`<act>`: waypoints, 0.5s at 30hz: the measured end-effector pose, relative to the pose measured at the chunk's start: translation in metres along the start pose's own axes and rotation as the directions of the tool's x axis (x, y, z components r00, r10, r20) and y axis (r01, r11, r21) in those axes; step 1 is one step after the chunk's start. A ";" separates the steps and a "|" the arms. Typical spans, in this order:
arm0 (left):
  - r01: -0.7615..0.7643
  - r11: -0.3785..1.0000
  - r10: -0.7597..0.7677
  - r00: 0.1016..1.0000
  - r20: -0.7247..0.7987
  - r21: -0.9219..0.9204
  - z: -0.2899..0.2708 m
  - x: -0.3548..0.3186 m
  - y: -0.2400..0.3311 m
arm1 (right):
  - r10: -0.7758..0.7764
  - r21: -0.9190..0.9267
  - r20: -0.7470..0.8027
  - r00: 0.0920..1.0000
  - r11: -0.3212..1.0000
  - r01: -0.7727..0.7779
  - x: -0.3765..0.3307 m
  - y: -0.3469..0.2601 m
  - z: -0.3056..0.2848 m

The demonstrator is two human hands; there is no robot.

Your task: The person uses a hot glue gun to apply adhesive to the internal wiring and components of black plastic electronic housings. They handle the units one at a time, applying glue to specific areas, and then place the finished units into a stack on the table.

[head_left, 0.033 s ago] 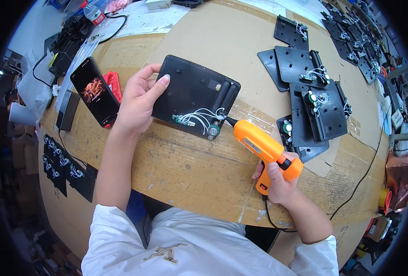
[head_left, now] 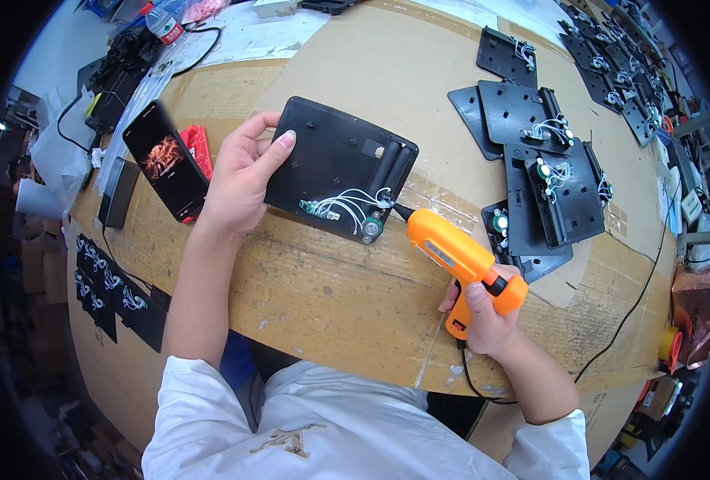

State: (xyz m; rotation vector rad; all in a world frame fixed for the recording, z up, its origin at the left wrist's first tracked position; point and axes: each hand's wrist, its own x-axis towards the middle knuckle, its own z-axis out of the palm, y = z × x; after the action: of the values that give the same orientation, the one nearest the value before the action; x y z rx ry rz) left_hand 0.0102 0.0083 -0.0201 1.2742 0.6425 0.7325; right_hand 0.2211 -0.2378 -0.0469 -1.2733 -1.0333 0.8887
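My left hand [head_left: 247,176] grips a black plastic panel [head_left: 323,156] by its left edge, thumb on top and fingers behind. White wires [head_left: 347,197] run across the panel's lower right corner between a small green circuit board [head_left: 317,210] and a round green-rimmed part [head_left: 371,227]. In my right hand [head_left: 487,320] is an orange glue gun [head_left: 451,244], tilted so its dark nozzle reaches the panel's corner beside the wires. Whether the tip touches the panel is hard to tell. My right fingers wrap round the handle and are partly hidden.
Several similar wired black panels [head_left: 555,192] lie stacked at the right, with more at the far right [head_left: 611,68] and lower left [head_left: 99,280]. A phone [head_left: 163,160] leans beside red wrapping [head_left: 197,148]. The gun's black cord [head_left: 468,376] hangs over the table's front edge.
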 end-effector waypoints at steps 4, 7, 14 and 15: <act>0.026 1.000 -0.026 0.999 -0.020 -0.005 -0.002 0.001 -0.001 | -0.009 0.002 -0.007 1.000 1.000 0.009 0.000 0.000 0.000; 0.050 0.998 -0.052 0.997 -0.049 -0.045 -0.002 0.002 -0.002 | 0.024 -0.106 0.074 0.997 0.994 -0.016 -0.006 0.006 -0.008; 0.058 0.997 -0.060 0.997 -0.038 -0.041 -0.002 0.002 -0.003 | -0.009 -0.069 0.060 0.998 0.998 0.013 -0.003 0.004 -0.006; 0.056 0.998 -0.058 0.997 -0.041 -0.041 -0.001 0.002 -0.004 | -0.019 -0.052 0.030 0.999 0.998 0.021 0.000 0.002 -0.002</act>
State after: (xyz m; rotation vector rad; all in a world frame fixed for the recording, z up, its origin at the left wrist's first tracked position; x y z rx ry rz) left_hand 0.0107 0.0098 -0.0238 1.2016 0.6924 0.7232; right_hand 0.2229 -0.2384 -0.0487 -1.2951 -1.0972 0.8723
